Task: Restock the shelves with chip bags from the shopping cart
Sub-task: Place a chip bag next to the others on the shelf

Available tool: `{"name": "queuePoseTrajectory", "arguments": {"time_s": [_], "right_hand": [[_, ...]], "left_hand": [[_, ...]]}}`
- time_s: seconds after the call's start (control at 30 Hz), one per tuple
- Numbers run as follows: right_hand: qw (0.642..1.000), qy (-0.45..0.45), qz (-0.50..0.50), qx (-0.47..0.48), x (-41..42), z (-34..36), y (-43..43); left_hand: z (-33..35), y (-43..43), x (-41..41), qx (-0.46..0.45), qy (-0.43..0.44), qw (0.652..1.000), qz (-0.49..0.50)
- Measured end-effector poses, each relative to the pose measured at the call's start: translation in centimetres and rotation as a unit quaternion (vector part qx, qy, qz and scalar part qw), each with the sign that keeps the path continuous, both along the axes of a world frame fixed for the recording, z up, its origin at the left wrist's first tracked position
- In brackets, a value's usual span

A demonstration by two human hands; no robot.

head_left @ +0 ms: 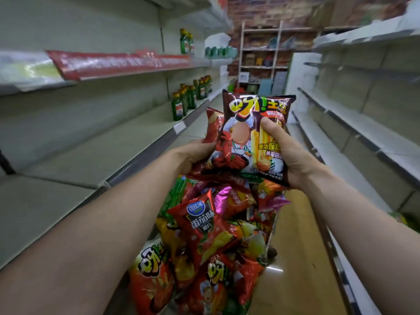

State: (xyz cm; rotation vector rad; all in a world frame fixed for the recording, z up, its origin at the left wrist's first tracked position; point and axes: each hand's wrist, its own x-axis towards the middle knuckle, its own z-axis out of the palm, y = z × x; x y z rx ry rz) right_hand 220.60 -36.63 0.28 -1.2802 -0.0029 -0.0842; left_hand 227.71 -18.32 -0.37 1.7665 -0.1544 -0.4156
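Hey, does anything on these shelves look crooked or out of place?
Yes: the red strip along the upper left shelf edge sags loose at its near end instead of lying flush. Blur hides whether it is torn.

Left forearm (102, 223) and right forearm (352, 223): both bare all the way to the frame edge, slim build. Left hand (193, 155) and right hand (288, 155) bare too. Creases visible at right wrist.

A single wide-angle view is taken from head height, pointed forward and down along the aisle (295, 223). The left hand (193, 153) and right hand (288, 155), chip bags (250, 137) gripped, are framed close at centre, with shelves (113, 142) caught on both sides.
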Motion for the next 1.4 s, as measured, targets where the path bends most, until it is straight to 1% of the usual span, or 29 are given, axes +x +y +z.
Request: {"name": "queuePoseTrajectory", "arguments": {"time_s": [0.07,0.2,0.3,0.37,0.53,0.63,0.83,0.93,1.03,1.23,1.33,1.4], "right_hand": [[1.000,-0.009,-0.011,0.001,-2.8,1.4,-0.6],[0.999,-0.025,-0.034,-0.002,-8.4,4.0,-2.4],[0.997,-0.035,-0.072,-0.004,-12.8,5.6,-4.2],[0.994,-0.043,-0.097,-0.013,-15.8,6.5,-5.7],[0.982,-0.060,-0.176,-0.031,-24.1,8.5,-9.6],[0.970,-0.068,-0.229,-0.046,-29.6,9.4,-11.9],[0.945,-0.088,-0.306,-0.075,-41.8,11.0,-15.6],[0.930,-0.094,-0.345,-0.084,-47.9,11.7,-16.7],[0.919,-0.091,-0.371,-0.095,-52.8,12.2,-17.4],[0.893,-0.098,-0.427,-0.102,-63.1,12.9,-18.3],[0.872,-0.091,-0.469,-0.108,-67.7,13.1,-18.6],[0.857,-0.081,-0.497,-0.112,-70.6,13.3,-18.6]], "left_hand": [[0.9,-1.1,-1.6,-0.012,-0.026,0.999,-0.014],[2.8,-4.4,-4.9,-0.021,-0.040,0.997,-0.066],[4.1,-7.9,-7.4,-0.006,-0.068,0.993,-0.093],[4.9,-10.3,-9.4,-0.008,-0.065,0.989,-0.134],[7.1,-16.3,-15.7,-0.034,-0.079,0.975,-0.207],[8.2,-19.8,-20.5,-0.045,-0.070,0.956,-0.281],[9.1,-26.5,-30.4,-0.094,-0.050,0.914,-0.392],[9.8,-29.0,-36.0,-0.113,-0.049,0.896,-0.428],[10.3,-31.0,-40.5,-0.144,-0.052,0.883,-0.443],[11.5,-34.5,-50.2,-0.145,-0.054,0.841,-0.519],[11.7,-36.5,-54.4,-0.137,-0.054,0.819,-0.555],[11.9,-37.8,-57.2,-0.138,-0.057,0.813,-0.563]]}}
